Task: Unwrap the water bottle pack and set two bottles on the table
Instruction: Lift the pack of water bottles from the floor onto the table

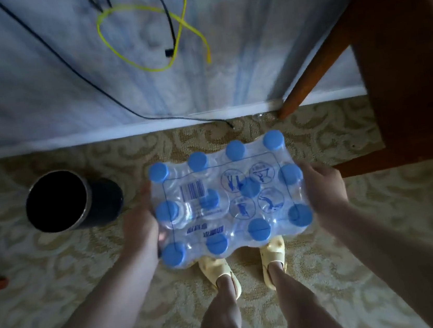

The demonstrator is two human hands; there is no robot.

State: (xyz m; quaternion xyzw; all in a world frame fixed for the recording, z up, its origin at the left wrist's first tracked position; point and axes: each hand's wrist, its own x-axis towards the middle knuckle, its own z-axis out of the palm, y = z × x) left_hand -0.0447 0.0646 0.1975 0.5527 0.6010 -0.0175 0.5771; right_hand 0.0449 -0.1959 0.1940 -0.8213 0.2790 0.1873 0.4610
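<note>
A shrink-wrapped water bottle pack (228, 200) with several blue caps and blue print on clear film is held above the carpet, over my feet. My left hand (140, 227) grips its left side. Against the pack's right side my right hand (325, 191) presses, fingers around the edge. The wrap looks whole. A dark wooden table (410, 63) stands at the right, seen from its side with one slanted leg.
A black cylindrical bin (70, 201) stands open on the patterned carpet at the left. Yellow and black cables (174, 32) hang down the pale wall ahead. My feet in yellow clogs (273, 255) are right under the pack.
</note>
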